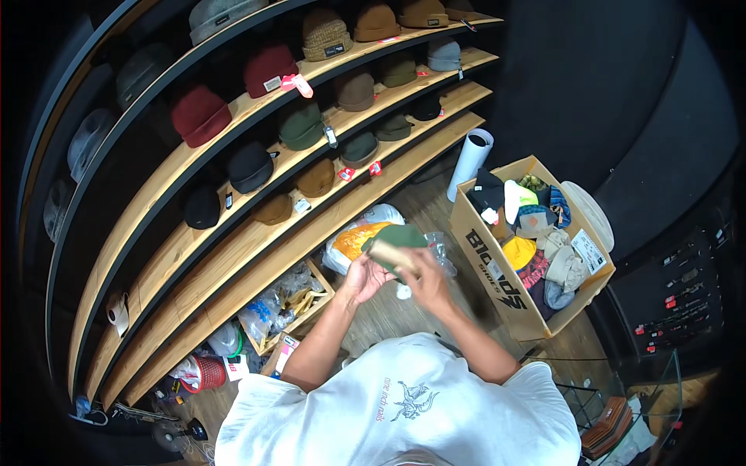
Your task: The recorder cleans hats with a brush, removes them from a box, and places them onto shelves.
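A dark green hat [408,235] was up in front of the person's chest, above the floor. The right hand [427,281] was closed around a pale tan block [392,255], too blurred to identify, which lay across the hat's near side. The left hand [367,279] was half curled at the hat's near left, apparently steadying it, its fingertips partly hidden. If that hold was loose, a hard push from the block could have twisted the hat free or creased it. A dropped hat might have landed on the orange-and-white plastic bag [359,242] just beyond. Farther right, a wide swing could have knocked the cardboard box [497,289] of hats; the wooden shelves [179,175] stood left.
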Action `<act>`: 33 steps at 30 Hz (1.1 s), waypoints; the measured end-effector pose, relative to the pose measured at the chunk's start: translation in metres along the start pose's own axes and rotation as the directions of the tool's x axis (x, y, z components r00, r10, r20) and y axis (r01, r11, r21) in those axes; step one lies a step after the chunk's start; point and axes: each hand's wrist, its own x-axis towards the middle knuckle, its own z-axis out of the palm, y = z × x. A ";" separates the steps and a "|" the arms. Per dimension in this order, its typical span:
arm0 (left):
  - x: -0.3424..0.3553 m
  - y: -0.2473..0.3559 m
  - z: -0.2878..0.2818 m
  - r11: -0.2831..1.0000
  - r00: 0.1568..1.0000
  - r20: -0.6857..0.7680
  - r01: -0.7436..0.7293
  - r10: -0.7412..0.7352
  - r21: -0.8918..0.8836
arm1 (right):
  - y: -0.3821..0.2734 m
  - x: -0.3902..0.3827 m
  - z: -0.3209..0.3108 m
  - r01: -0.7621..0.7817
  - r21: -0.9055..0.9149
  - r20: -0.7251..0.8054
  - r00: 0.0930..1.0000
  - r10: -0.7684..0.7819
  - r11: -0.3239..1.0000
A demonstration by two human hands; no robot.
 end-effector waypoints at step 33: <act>0.023 -0.053 0.055 0.996 0.999 0.032 -0.038 0.040 -0.076 | 0.051 -0.011 -0.072 -0.088 -0.070 -0.113 0.990 0.079 0.994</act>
